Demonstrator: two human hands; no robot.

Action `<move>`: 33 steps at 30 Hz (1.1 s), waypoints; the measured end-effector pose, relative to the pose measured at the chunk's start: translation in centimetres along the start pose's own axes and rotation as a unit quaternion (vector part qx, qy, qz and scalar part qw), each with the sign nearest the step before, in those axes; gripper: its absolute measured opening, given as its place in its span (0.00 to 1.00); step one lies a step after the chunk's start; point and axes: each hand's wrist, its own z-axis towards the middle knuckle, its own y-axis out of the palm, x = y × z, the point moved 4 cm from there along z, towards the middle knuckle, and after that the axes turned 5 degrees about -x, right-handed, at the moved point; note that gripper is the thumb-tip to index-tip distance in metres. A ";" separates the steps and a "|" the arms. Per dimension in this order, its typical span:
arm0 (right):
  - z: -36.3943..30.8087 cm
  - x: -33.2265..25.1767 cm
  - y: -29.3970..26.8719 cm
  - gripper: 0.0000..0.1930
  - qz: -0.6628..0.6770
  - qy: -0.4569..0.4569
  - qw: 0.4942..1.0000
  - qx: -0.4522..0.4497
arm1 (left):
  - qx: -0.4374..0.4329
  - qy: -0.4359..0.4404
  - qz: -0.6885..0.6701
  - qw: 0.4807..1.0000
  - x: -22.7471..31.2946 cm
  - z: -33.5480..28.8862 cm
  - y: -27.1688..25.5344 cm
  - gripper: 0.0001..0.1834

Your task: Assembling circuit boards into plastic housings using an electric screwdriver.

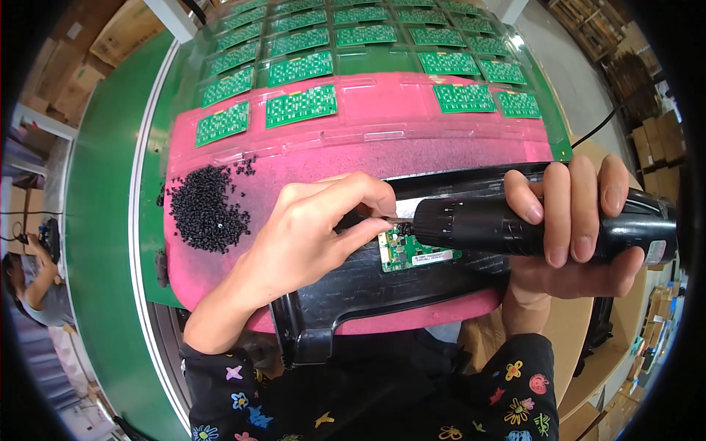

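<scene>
My right hand (581, 220) is wrapped round a black electric screwdriver (478, 224), which lies nearly level with its nose pointing left. My left hand (316, 228) has thumb and forefinger pinched on the metal screwdriver bit (399, 220) at that nose; whether a screw is also between the fingertips is hidden. Just below the bit, a green circuit board (415, 253) with a white label sits in a black plastic housing (353, 287). Part of the board is covered by the screwdriver and my fingers. The housing rests on a pink mat (294, 158).
A pile of small black screws (206, 209) lies on the mat, left of my left hand. Beyond the housing, a clear plastic tray (375, 136) holds rows of green circuit boards (301, 105). Another person (37, 287) is at the far left, past the green surface (110, 220).
</scene>
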 end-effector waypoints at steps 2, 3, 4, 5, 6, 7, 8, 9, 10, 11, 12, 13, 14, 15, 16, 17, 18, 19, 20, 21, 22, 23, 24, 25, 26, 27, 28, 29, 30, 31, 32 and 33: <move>0.0 0.0 0.0 0.18 -0.026 0.009 1.000 -0.013 | -0.003 -0.003 0.005 1.000 0.0 -0.1 -0.1 0.13; 0.0 -0.1 0.0 0.18 -0.025 0.010 1.000 -0.013 | -0.006 -0.005 0.010 1.000 -0.1 -0.1 -0.1 0.13; 0.0 -0.3 0.1 0.18 -0.031 0.016 0.999 -0.012 | -0.007 -0.003 0.008 1.000 -0.1 0.0 0.0 0.13; -0.1 -0.4 0.2 0.18 -0.037 0.022 0.999 -0.012 | -0.009 0.001 0.008 1.000 0.0 0.0 0.1 0.13; -0.1 -0.6 0.1 0.18 -0.040 0.022 0.999 -0.011 | -0.012 0.006 0.009 1.000 0.0 0.1 0.3 0.14; 0.0 -0.5 0.0 0.18 -0.037 0.010 0.999 -0.029 | -0.009 0.003 0.010 1.000 0.0 0.0 0.2 0.14; 0.0 -0.4 0.0 0.18 -0.034 -0.002 0.998 -0.048 | -0.008 -0.002 0.010 1.000 0.0 -0.2 0.2 0.14; 0.0 0.0 -0.1 0.18 -0.031 0.000 0.998 -0.049 | -0.006 -0.007 0.010 1.000 0.0 -0.3 0.1 0.14; 0.0 0.2 0.0 0.18 -0.025 -0.016 0.998 -0.047 | -0.006 -0.007 0.009 1.000 0.1 -0.3 0.1 0.14; -0.1 0.2 0.0 0.18 -0.019 -0.033 0.998 -0.045 | -0.011 -0.001 0.016 1.000 0.2 -0.2 0.1 0.14; -0.1 0.0 0.2 0.18 -0.020 -0.032 0.998 -0.045 | -0.017 0.005 0.023 1.000 0.3 -0.2 0.1 0.14; -0.1 -0.2 0.3 0.19 -0.033 -0.011 0.999 -0.034 | -0.018 0.007 0.021 1.000 0.3 -0.1 0.2 0.14; -0.2 -0.3 0.3 0.19 -0.047 0.010 0.999 -0.024 | -0.021 0.011 0.022 0.999 0.4 0.0 0.3 0.14; -0.2 -0.3 0.4 0.19 -0.050 0.010 0.998 -0.022 | -0.024 0.015 0.023 0.999 0.5 0.1 0.4 0.14; -0.2 0.0 0.4 0.18 -0.045 0.002 0.999 -0.025 | -0.022 0.013 0.025 0.999 0.5 0.0 0.4 0.14; -0.2 0.2 0.4 0.18 -0.041 -0.005 0.999 -0.028 | -0.016 0.009 0.031 0.999 0.4 -0.2 0.4 0.14; -0.2 0.5 0.3 0.18 -0.038 -0.004 0.999 -0.029 | -0.009 0.005 0.036 0.999 0.4 -0.3 0.4 0.14; -0.2 0.5 0.3 0.18 -0.033 -0.014 0.999 -0.033 | -0.010 0.006 0.036 0.999 0.4 -0.2 0.4 0.14; -0.3 0.4 0.4 0.18 -0.029 -0.023 0.999 -0.038 | -0.006 0.011 0.038 0.999 0.4 -0.1 0.4 0.14; -0.3 0.4 0.4 0.18 -0.030 -0.023 0.999 -0.037 | -0.002 0.016 0.040 0.999 0.5 -0.1 0.4 0.13; -0.3 0.4 0.4 0.18 -0.032 -0.023 0.999 -0.033 | -0.003 0.017 0.039 0.999 0.5 -0.1 0.4 0.13; -0.3 0.4 0.4 0.19 -0.035 -0.023 0.999 -0.029 | -0.014 0.022 0.041 0.999 0.5 -0.1 0.5 0.13; -0.3 0.4 0.4 0.19 -0.036 -0.023 0.999 -0.028 | -0.025 0.027 0.044 0.998 0.5 -0.1 0.6 0.12; -0.3 0.5 0.4 0.19 -0.033 -0.021 0.999 -0.035 | -0.026 0.027 0.043 0.998 0.5 -0.1 0.6 0.12; -0.3 0.6 0.4 0.19 -0.030 -0.018 0.998 -0.043 | -0.030 0.025 0.044 0.998 0.6 -0.2 0.6 0.12; -0.3 0.7 0.3 0.19 -0.029 -0.018 0.998 -0.043 | -0.035 0.022 0.044 0.998 0.6 -0.2 0.6 0.12; -0.4 0.9 0.4 0.19 -0.029 -0.017 0.998 -0.046 | -0.034 0.021 0.045 0.998 0.5 -0.3 0.6 0.12; -0.4 1.0 0.3 0.19 -0.029 -0.016 0.998 -0.049 | -0.038 0.020 0.049 0.998 0.5 -0.4 0.6 0.12; -0.3 1.1 0.2 0.19 -0.027 -0.015 0.998 -0.049 | -0.042 0.018 0.053 0.998 0.5 -0.4 0.6 0.12; -0.3 0.8 0.4 0.19 -0.044 -0.009 0.997 -0.063 | -0.044 0.021 0.050 0.998 0.6 -0.3 0.6 0.12; -0.3 0.5 0.5 0.19 -0.061 -0.002 0.995 -0.077 | -0.046 0.021 0.064 0.997 0.7 -0.1 0.7 0.13; -0.3 0.2 0.6 0.19 -0.066 -0.003 0.995 -0.075 | -0.047 0.021 0.078 0.996 0.8 0.1 0.8 0.14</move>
